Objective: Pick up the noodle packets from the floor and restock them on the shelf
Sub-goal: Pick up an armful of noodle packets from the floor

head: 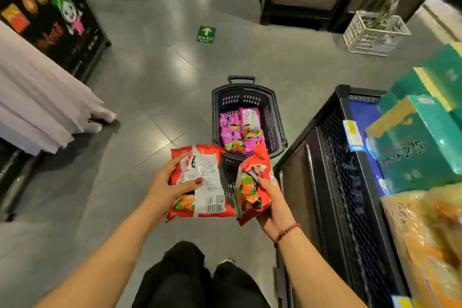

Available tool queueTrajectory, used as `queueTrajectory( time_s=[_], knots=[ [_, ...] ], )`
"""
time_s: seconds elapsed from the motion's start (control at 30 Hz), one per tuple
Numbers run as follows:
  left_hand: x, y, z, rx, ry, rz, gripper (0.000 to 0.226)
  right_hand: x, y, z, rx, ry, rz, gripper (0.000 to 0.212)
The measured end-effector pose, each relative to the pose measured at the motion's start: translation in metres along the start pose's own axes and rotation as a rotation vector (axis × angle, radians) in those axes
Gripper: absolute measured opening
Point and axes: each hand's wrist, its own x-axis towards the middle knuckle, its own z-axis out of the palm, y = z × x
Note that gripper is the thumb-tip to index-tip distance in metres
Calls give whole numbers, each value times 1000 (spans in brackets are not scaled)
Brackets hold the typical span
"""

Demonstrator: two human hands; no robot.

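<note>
— What's in the hands?

— A noodle packet each. The left hand (172, 182) grips the flat red packet (200, 180) by its left edge, thumb across the printed back, fingers underneath. The right hand (273, 204) has its fingers curled round the second red packet (252, 182), which is bunched up and tilted on edge.

— Why carry them like that?

— One per hand means two per trip, I'd guess. Both are held up over the near end of the basket (250, 90), well clear of the floor (150, 70).

— Anything left down there?

— Purple packets (240, 130) lie in the basket, which sits on the floor just left of the shelf (332, 157). So the job looks only partly done.

— And the shelf?

— It's right beside the right arm and has a black mesh front. Green boxes (420, 147) are stacked on it farther off, with yellow bags (425, 232) nearer. I'd expect the red ones to go somewhere there, though I can't tell which spot is meant for them.
</note>
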Motion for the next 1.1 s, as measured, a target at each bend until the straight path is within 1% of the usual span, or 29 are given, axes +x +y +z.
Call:
queueTrajectory(
  time_s=[0.07, 0.17, 0.3, 0.33, 0.4, 0.43, 0.53, 0.63, 0.7, 0.77, 0.9, 0.97, 1.0, 1.1],
  knots=[
    [29, 6, 4, 18, -4, -30, 70, 26, -10, 1, 12, 26, 14, 51],
    [84, 16, 7, 15, -10, -68, 76, 74, -23, 2, 8, 60, 15, 54],
    [168, 31, 7, 43, -64, -87, 70, 140, -42, 11, 7, 118, -1, 59],
    [188, 37, 8, 50, -67, -94, 70, 158, -46, 13, 6, 143, 3, 62],
    [225, 48, 10, 76, -77, -105, 69, 188, -57, 22, -23, 186, 4, 79],
    [241, 54, 12, 91, -94, -109, 69, 203, -60, 25, -44, 189, -3, 83],
    [283, 66, 22, 104, -126, -135, 67, 240, -69, 32, -71, 184, -11, 76],
    [320, 63, 33, 102, -122, -161, 66, 274, -79, 25, -91, 247, 18, 92],
    [345, 55, 41, 91, -106, -176, 66, 299, -88, 15, -140, 309, 10, 97],
    [370, 40, 49, 82, -88, -197, 67, 330, -96, 2, -226, 373, 3, 98],
    [418, -2, 72, 98, -40, -237, 72, 394, -99, -36, -396, 449, -33, 71],
    [444, -31, 83, 114, -7, -239, 72, 426, -93, -55, -520, 448, -55, 69],
    [456, -46, 87, 126, 6, -236, 72, 442, -89, -65, -618, 458, -79, 70],
    [486, -91, 102, 161, 9, -240, 73, 483, -71, -93, -1037, 471, -127, 77]
  ],
)
